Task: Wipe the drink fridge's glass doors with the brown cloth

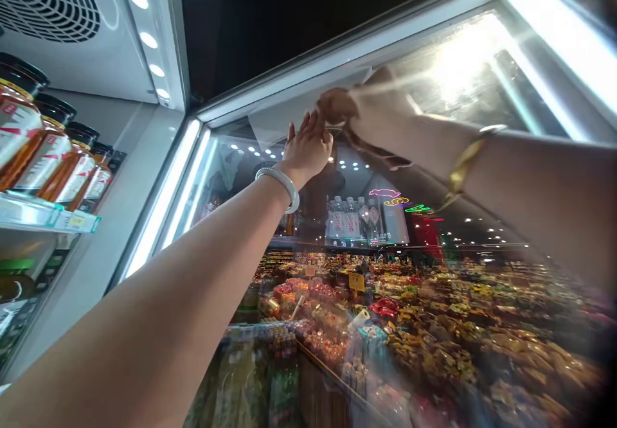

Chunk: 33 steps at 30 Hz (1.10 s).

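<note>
pale sheet (284, 108) is high at the glass door (390, 254), just below the top frame (357, 54); left hand (308, 145) is spread near its lower edge, fingers extended and clasping nothing, right hand (339, 107) is curled right beside it, too blurred to tell if it's pinching the sheet. i'd steady it with the left palm, line the top edge up with the frame, then smooth lightly from the middle outward to avoid creases.

pale sheet (276, 119) | thin, perhaps translucent | slanted | against upper part of glass door (308, 235)
</note>
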Each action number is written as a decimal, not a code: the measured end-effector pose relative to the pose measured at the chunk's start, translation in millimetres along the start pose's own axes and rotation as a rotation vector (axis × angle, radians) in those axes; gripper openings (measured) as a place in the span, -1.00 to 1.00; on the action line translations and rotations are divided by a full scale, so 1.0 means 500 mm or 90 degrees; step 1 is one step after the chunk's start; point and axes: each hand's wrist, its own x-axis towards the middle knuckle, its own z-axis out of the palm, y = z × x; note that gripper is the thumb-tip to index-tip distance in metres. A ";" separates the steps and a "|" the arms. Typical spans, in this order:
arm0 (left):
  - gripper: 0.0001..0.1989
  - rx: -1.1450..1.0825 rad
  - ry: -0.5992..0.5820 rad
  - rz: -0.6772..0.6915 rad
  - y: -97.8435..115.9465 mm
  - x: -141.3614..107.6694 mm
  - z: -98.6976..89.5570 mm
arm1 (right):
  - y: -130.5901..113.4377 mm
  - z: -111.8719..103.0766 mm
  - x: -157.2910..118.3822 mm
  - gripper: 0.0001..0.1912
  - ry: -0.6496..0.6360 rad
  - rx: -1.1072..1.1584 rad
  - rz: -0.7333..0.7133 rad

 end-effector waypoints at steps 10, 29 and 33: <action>-0.35 0.054 -0.031 -0.077 -0.163 -0.050 -0.013 | -0.072 0.043 0.035 -0.61 0.002 -0.021 -0.066; -0.38 0.106 -0.075 -0.091 -0.393 -0.152 -0.026 | -0.335 0.157 0.146 -0.57 -0.052 0.003 -0.102; -0.48 0.122 -0.109 -0.051 -0.425 -0.182 -0.036 | -0.377 0.189 0.116 -0.59 -0.072 0.020 -0.275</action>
